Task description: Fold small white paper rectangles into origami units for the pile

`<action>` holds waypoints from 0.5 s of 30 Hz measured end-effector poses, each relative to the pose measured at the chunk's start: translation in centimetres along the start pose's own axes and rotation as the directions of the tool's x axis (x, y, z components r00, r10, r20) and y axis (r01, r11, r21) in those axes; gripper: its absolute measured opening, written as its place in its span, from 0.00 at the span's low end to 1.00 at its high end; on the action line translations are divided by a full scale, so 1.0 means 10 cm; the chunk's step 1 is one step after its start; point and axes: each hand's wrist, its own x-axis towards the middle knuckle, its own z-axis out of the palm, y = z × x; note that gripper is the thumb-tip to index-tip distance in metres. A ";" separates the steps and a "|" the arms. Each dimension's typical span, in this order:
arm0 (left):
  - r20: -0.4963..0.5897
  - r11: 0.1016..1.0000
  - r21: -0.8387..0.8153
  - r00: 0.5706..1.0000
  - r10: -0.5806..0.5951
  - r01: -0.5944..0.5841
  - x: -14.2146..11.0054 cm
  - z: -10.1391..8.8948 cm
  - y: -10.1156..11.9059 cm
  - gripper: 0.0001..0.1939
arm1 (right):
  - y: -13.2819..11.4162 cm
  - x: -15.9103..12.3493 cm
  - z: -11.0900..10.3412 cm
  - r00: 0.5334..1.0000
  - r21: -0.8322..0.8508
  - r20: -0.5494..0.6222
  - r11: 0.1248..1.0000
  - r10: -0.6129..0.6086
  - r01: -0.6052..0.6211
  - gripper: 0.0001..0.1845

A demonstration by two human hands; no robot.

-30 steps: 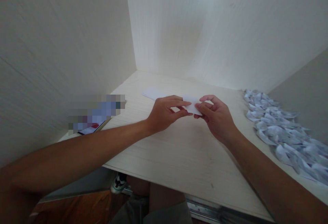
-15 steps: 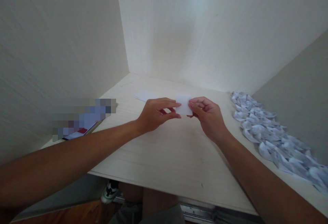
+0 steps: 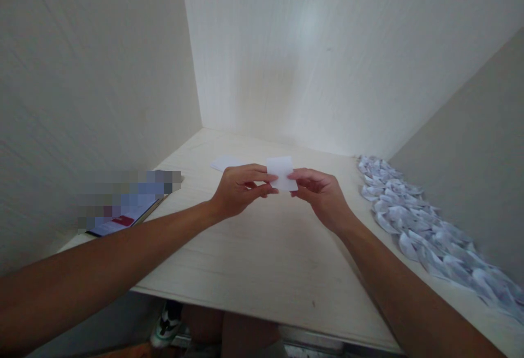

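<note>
A small white piece of paper (image 3: 281, 168) is held up above the table, roughly square in outline. My left hand (image 3: 244, 188) grips its left edge between fingers and thumb. At its lower right edge, my right hand (image 3: 318, 190) pinches it the same way. Behind my left hand, more white paper (image 3: 223, 162) lies on the tabletop, partly covered by that hand. Whether the held paper is one sheet or several layers I cannot tell.
Along the right side of the pale table (image 3: 254, 260) runs a long heap of folded white paper pieces (image 3: 417, 219). A flat object with a blurred-out screen (image 3: 126, 208) lies by the left wall. Panels (image 3: 262, 63) enclose the table's back and sides.
The view has shifted slightly, so everything sits a little lower and further left. My right fingers have moved along the paper's right edge; both hands still hold it.
</note>
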 end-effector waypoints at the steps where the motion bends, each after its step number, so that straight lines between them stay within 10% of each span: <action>1: 0.000 1.000 -0.029 1.000 -0.007 0.007 0.00 0.00 0.01 0.10 | 0.00 0.00 0.00 1.000 -0.022 0.007 1.000 -0.018 0.019 0.12; 15: -0.069 0.994 -0.094 0.995 -0.069 0.062 0.00 0.06 0.08 0.09 | 0.01 -0.07 0.12 0.962 -0.265 -0.034 0.930 -0.272 0.254 0.01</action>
